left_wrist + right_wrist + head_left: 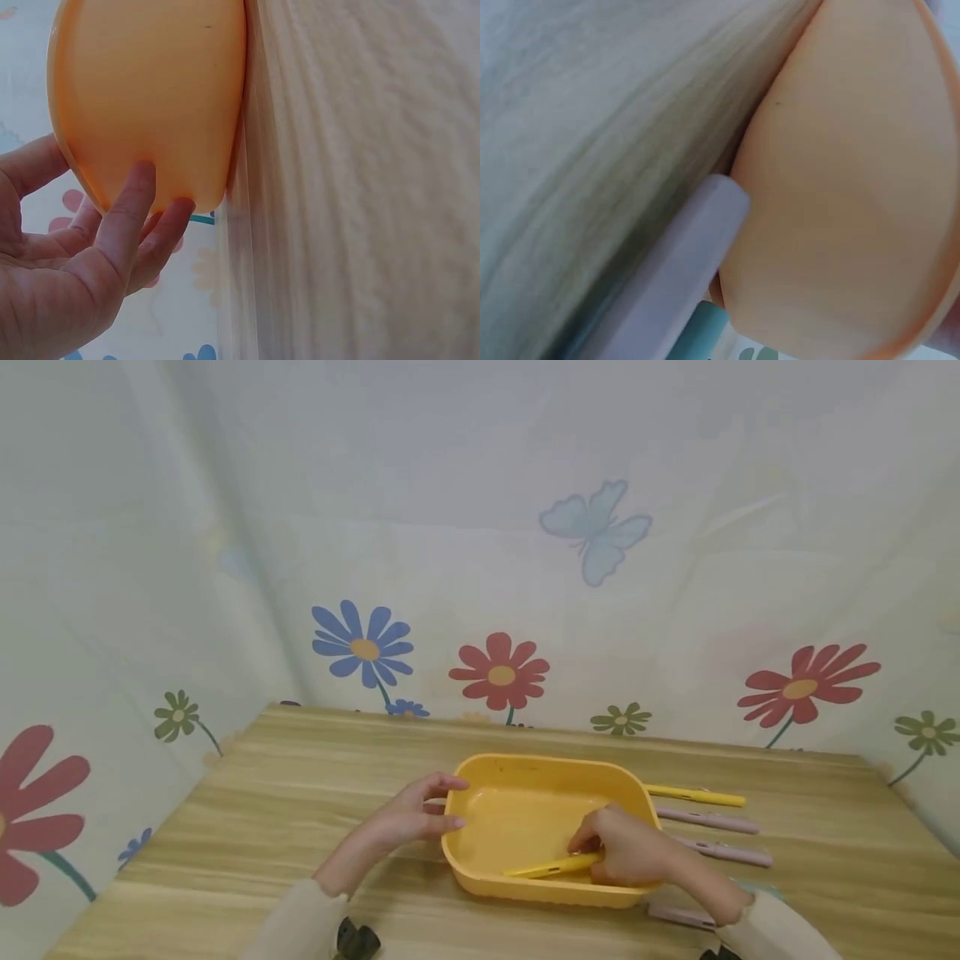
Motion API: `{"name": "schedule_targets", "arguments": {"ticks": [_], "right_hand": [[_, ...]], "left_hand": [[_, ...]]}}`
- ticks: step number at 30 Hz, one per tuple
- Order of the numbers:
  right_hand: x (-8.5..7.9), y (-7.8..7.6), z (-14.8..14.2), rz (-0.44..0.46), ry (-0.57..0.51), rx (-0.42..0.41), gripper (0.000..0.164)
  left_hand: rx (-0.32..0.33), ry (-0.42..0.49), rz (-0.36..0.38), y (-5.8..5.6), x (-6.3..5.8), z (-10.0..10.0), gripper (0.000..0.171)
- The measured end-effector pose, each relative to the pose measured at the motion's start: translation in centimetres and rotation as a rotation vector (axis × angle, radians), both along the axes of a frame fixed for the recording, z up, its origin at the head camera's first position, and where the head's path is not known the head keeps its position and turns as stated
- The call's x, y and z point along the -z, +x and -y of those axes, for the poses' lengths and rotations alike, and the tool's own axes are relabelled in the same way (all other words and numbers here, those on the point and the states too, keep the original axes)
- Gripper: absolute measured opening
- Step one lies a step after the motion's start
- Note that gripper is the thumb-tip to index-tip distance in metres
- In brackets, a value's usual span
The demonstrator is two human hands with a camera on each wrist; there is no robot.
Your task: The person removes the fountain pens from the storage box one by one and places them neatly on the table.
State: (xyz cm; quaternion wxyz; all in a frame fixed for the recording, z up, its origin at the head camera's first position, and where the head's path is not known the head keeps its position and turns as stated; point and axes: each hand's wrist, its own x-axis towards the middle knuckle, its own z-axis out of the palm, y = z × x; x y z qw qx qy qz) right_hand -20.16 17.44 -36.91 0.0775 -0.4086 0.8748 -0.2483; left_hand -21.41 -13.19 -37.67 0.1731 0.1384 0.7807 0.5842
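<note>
A yellow plastic basin [517, 827] stands on the wooden table. My left hand [420, 810] grips its left rim; in the left wrist view, fingertips [139, 180] press against the outer wall. Inside the basin, near its front right, my right hand [626, 847] holds a yellow pen [551, 867] that lies slanted low over the bottom, its far end pointing left. The right wrist view shows only the outside wall of the basin [847, 180], with the right hand's fingers and the held pen hidden behind it.
Right of the basin lie another yellow pen [701, 795], several pale purple pens [712, 820] and a teal pen [759, 888], partly under the right forearm. One pale purple pen [671, 270] lies close to the basin wall. Behind the table [360, 752] hangs a flowered curtain [450, 568].
</note>
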Motion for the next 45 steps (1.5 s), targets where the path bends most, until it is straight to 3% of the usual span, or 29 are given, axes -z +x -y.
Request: {"name": "schedule_targets", "arguments": {"ticks": [7, 16, 25, 35, 45], "right_hand": [[-0.3, 0.2, -0.6, 0.063, -0.102, -0.018, 0.024], [-1.1, 0.3, -1.1, 0.133, -0.12, 0.05, 0.018], [-1.6, 0.9, -2.0, 0.123, -0.164, 0.111, 0.019], [-2.3, 2.1, -4.0, 0.168, -0.287, 0.203, 0.022], [-3.5, 3.5, -6.6, 0.108, -0.292, 0.302, 0.027]], "left_hand": [[-0.004, 0.008, 0.005, 0.2, 0.2, 0.3, 0.051], [-0.012, 0.02, 0.012, -0.1, 0.5, 0.4, 0.051], [-0.014, 0.016, 0.004, -0.2, 0.6, 0.2, 0.051], [-0.008, 0.024, -0.007, -0.1, 0.5, 0.2, 0.053], [-0.009, 0.039, 0.003, -0.1, 0.6, -0.1, 0.052]]}}
